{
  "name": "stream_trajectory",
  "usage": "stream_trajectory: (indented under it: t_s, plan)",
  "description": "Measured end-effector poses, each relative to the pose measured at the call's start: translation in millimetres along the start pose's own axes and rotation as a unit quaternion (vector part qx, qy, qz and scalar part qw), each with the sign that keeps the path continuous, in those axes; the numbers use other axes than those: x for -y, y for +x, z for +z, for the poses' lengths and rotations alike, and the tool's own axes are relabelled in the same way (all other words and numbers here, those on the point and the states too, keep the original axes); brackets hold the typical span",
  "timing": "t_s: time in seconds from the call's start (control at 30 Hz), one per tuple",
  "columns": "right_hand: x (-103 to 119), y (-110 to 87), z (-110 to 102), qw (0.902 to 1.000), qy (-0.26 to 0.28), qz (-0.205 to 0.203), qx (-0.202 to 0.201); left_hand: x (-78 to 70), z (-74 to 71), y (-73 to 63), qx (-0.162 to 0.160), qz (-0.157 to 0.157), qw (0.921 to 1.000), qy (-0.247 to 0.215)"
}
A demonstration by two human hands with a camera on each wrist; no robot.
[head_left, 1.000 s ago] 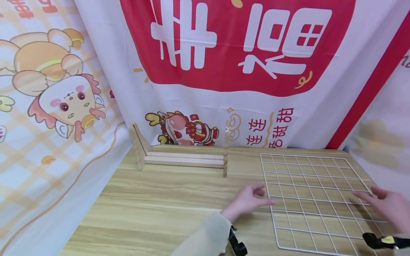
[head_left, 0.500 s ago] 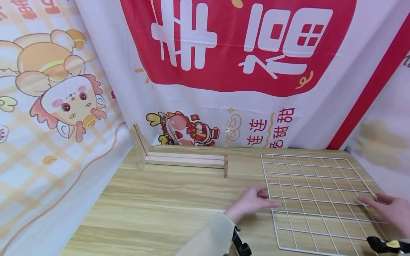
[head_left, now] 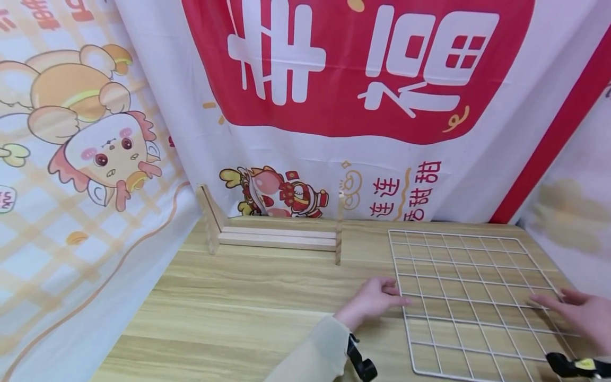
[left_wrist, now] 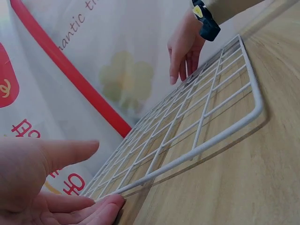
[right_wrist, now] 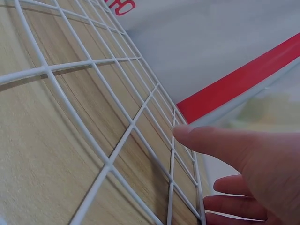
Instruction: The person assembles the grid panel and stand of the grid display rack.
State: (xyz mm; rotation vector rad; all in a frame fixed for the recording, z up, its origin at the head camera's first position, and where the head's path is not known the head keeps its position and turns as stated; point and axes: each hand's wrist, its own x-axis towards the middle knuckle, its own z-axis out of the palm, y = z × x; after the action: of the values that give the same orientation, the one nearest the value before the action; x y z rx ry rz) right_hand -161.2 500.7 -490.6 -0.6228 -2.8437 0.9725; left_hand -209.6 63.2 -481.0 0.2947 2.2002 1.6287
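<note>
A white wire grid panel (head_left: 470,297) lies flat over the wooden table at the right in the head view. My left hand (head_left: 369,302) is at its left edge. In the left wrist view, the fingertips (left_wrist: 110,206) of that hand meet the rim from outside, while its thumb (left_wrist: 75,152) is raised and straight above. At the opposite edge is my right hand (head_left: 579,315). The right wrist view shows the right thumb (right_wrist: 201,138) reaching over the grid, with the other fingers (right_wrist: 234,206) outside the edge wire. Thumb and fingers stand apart on both hands.
A small wooden frame (head_left: 277,239) with two upright sides and a low crosspiece stands at the back of the table (head_left: 229,297). Printed cloth hangs behind (head_left: 358,148) and at the left side (head_left: 100,223). Another cloth (head_left: 568,212) borders the right edge.
My left hand has shifted slightly right, its fingertips closer to the panel's edge. The right hand has moved slightly toward me. The panel lies nearly where it was.
</note>
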Motion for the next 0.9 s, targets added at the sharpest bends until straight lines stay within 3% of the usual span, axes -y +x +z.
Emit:
stream_trajectory:
  t_s: [0.17, 0.37, 0.5, 0.7, 0.9]
  plan:
    - [1.6, -1.5, 1.5, 0.9997, -0.015, -0.010, -0.014, 0.8, -1.4, 1.8, -0.004, 0.006, 0.9999, 0.011]
    - [10.8, -9.0, -1.2, 0.9989, -0.010, -0.044, -0.010, 2.1, -0.8, 3.6, -0.026, -0.022, 0.9972, -0.066]
    - [13.7, -10.6, -1.8, 0.9985, -0.014, -0.053, -0.007, 3.9, 2.3, 6.0, -0.046, -0.036, 0.9941, -0.091]
    - [11.2, -8.5, -1.0, 0.9994, 0.006, -0.034, -0.004, 5.6, 4.1, 6.6, -0.053, -0.029, 0.9923, -0.108]
    - [8.4, -4.9, -0.8, 0.9967, 0.054, -0.033, -0.050, 4.4, 1.6, 6.1, -0.058, -0.012, 0.9915, -0.115]
